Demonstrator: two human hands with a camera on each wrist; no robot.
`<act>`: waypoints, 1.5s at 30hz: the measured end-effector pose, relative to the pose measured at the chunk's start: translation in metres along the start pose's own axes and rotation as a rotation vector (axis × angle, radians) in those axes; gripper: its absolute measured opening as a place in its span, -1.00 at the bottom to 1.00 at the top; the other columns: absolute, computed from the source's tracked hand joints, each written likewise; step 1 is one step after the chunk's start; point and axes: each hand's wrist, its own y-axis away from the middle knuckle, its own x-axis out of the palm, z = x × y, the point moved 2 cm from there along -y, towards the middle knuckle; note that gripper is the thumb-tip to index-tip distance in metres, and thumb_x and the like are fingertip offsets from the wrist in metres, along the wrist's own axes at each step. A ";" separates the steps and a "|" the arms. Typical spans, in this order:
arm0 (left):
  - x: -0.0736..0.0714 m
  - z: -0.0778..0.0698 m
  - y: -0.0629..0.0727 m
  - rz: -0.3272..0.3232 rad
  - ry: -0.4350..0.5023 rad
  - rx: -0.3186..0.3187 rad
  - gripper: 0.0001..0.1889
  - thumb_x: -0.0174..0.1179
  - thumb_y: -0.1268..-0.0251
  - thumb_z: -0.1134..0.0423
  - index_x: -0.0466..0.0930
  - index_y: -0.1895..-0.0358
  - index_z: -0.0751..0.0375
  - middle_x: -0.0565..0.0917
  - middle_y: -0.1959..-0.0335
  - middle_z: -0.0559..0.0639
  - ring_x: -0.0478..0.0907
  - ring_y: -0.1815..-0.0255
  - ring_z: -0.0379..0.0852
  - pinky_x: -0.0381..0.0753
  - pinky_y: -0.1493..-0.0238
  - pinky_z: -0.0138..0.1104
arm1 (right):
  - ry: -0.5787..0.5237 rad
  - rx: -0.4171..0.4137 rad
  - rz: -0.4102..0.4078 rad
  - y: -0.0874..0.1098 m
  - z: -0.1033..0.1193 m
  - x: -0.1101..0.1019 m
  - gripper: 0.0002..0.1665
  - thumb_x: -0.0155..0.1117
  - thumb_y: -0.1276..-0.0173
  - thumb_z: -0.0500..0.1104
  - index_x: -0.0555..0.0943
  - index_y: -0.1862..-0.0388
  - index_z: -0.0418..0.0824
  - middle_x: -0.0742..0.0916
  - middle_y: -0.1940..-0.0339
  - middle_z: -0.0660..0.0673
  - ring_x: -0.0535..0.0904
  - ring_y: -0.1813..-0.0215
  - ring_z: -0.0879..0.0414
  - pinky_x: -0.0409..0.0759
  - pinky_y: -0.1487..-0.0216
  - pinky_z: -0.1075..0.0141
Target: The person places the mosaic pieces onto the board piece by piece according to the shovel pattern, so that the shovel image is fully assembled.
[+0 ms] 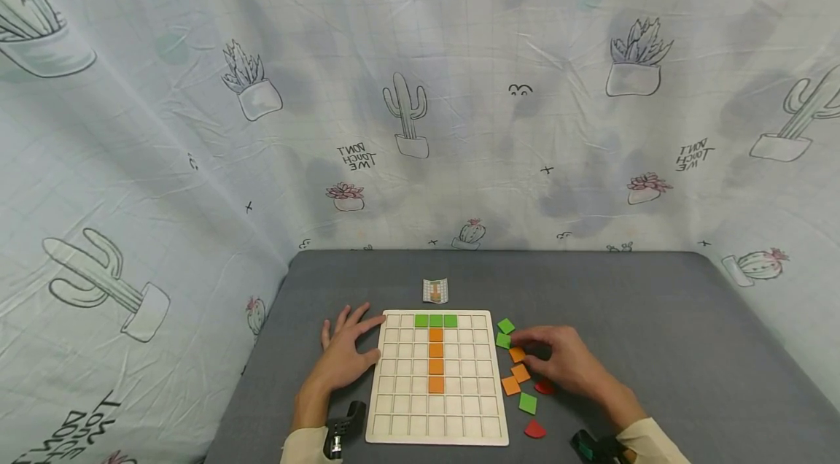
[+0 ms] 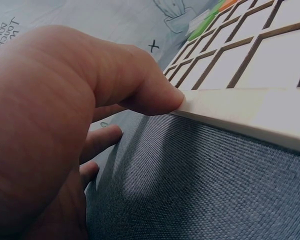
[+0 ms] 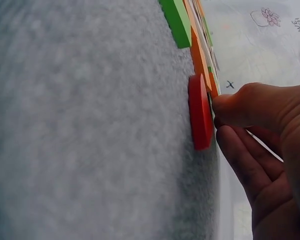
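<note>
A pale wooden grid board (image 1: pixel 402 406) lies on the grey table. Three green tiles (image 1: pixel 436 321) sit in its top row, with a column of several orange tiles (image 1: pixel 436 350) below the middle one. My left hand (image 1: pixel 341 358) rests at the board's left side, fingers spread; in the left wrist view a fingertip (image 2: pixel 170 100) presses the board's edge. Right of the board, my right hand (image 1: pixel 567 362) has its thumb and forefinger curled around a loose orange tile (image 1: pixel 517 354). A green tile (image 1: pixel 503 341) lies by the forefinger. A red piece (image 3: pixel 200 112) is near the thumb.
Other loose pieces lie along the board's right side, including an orange tile (image 1: pixel 510 386), a green tile (image 1: pixel 528 403) and a red wedge (image 1: pixel 534 429). A small picture card (image 1: pixel 435 291) sits beyond the board. A cactus-print cloth (image 1: pixel 459 121) hangs behind the table.
</note>
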 end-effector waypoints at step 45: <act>-0.001 0.000 0.002 -0.001 0.021 0.019 -0.34 0.33 -0.30 0.35 0.63 -0.52 0.04 0.27 -0.76 0.23 -0.14 -0.83 0.44 -0.54 -0.65 0.44 | -0.222 0.033 -0.085 0.008 0.068 0.042 -0.63 0.58 -0.30 -0.37 0.85 -0.07 -0.11 0.89 0.03 0.06 0.78 0.13 0.28 0.85 0.05 0.24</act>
